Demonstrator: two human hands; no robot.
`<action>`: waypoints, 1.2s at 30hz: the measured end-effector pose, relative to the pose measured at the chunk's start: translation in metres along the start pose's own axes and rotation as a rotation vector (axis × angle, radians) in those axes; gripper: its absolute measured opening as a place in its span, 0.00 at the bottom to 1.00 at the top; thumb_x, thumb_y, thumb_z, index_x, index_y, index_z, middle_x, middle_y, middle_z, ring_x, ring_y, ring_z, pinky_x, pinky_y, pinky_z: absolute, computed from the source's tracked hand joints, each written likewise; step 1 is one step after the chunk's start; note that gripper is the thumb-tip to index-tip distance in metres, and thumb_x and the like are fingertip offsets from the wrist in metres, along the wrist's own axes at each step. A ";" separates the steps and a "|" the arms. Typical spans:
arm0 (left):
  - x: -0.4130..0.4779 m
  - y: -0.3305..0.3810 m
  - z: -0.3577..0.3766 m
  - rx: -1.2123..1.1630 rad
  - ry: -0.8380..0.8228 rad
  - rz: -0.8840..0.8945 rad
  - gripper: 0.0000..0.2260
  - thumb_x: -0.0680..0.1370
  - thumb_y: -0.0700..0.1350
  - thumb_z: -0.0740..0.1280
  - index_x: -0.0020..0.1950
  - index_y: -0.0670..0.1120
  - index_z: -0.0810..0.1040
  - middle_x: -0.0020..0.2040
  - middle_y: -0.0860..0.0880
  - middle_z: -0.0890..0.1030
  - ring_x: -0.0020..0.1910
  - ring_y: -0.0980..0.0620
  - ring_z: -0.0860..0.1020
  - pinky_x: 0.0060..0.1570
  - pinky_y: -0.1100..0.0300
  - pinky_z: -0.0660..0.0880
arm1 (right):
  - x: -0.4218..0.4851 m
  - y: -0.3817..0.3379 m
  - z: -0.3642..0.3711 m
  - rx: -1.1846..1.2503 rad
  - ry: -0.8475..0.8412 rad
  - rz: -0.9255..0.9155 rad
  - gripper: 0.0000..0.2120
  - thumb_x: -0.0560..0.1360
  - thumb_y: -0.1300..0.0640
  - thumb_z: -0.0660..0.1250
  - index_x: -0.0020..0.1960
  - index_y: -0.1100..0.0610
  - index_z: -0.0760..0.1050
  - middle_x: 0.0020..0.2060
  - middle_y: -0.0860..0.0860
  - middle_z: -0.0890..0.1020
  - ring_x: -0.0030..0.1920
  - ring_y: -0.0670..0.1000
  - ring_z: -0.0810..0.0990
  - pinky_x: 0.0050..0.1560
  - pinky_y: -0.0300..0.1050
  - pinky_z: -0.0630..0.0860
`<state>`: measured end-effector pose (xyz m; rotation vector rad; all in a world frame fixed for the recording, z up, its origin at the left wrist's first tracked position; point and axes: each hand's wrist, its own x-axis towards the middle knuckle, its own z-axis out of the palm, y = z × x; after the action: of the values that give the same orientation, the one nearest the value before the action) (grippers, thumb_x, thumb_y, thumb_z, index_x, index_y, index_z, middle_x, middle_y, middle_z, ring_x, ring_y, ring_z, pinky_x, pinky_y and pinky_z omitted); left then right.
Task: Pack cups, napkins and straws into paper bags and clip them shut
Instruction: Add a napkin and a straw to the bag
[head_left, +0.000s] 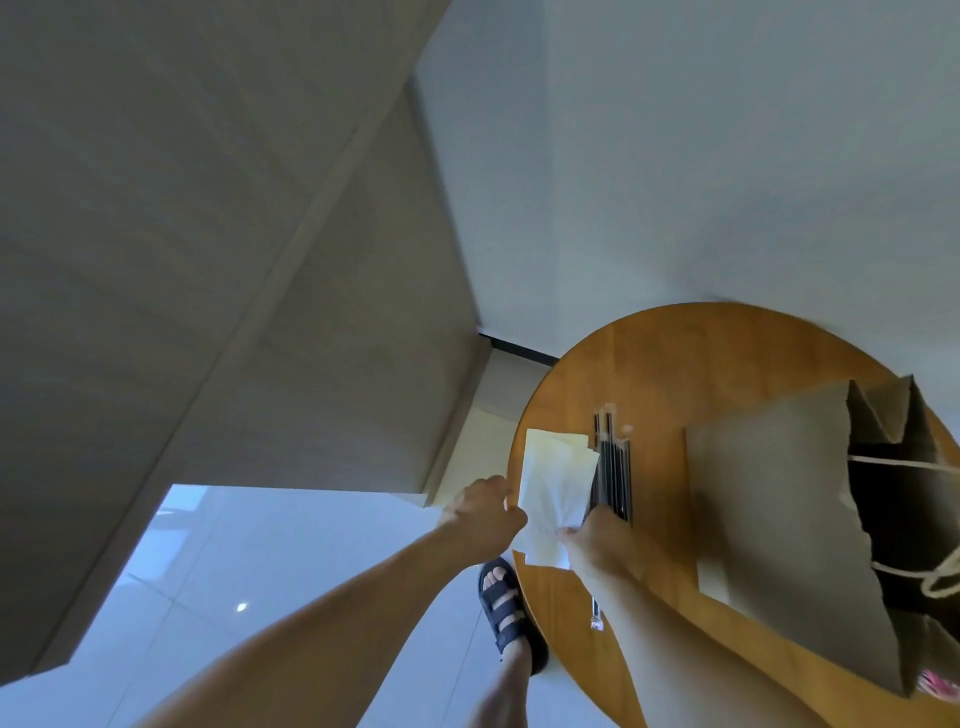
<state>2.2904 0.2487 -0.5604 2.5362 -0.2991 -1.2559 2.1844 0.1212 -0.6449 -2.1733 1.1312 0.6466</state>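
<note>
White napkins (553, 486) lie in a small stack at the left edge of a round wooden table (691, 358). My left hand (480, 514) pinches the stack's near left edge. My right hand (597, 540) pinches its near right corner. Several dark wrapped straws (615, 467) lie side by side just right of the napkins, partly under my right hand. An open brown paper bag (769, 499) with rope handles stands on the right of the table, its dark mouth facing right. No cups or clips are in view.
The table stands close to a white wall (727, 156) and a beige panel (260, 260). My sandalled foot (506, 608) stands on the glossy tiled floor beside the table's left rim. Something pink (937, 683) shows at the right edge behind the bag.
</note>
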 end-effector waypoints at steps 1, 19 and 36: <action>0.000 -0.001 0.001 -0.002 0.002 -0.001 0.20 0.79 0.52 0.62 0.71 0.51 0.71 0.67 0.52 0.76 0.54 0.53 0.75 0.46 0.62 0.72 | -0.001 0.000 -0.001 -0.018 0.015 -0.007 0.15 0.75 0.43 0.70 0.50 0.53 0.74 0.45 0.49 0.83 0.39 0.47 0.81 0.36 0.39 0.81; -0.009 0.002 0.011 -0.014 -0.021 -0.024 0.17 0.79 0.50 0.62 0.67 0.49 0.73 0.58 0.51 0.78 0.49 0.53 0.76 0.42 0.62 0.73 | -0.015 0.015 -0.011 0.043 0.116 -0.101 0.12 0.81 0.49 0.61 0.54 0.55 0.78 0.46 0.48 0.83 0.40 0.44 0.80 0.30 0.27 0.66; -0.013 0.041 0.013 -0.981 -0.216 -0.269 0.13 0.78 0.51 0.69 0.59 0.47 0.76 0.54 0.44 0.82 0.53 0.44 0.81 0.54 0.47 0.80 | -0.047 0.012 -0.087 0.808 -0.293 -0.422 0.07 0.65 0.59 0.68 0.35 0.57 0.69 0.34 0.55 0.76 0.38 0.52 0.77 0.35 0.41 0.75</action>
<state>2.2695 0.2122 -0.5439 1.6245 0.5195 -1.3140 2.1624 0.0811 -0.5560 -1.4798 0.5903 0.2347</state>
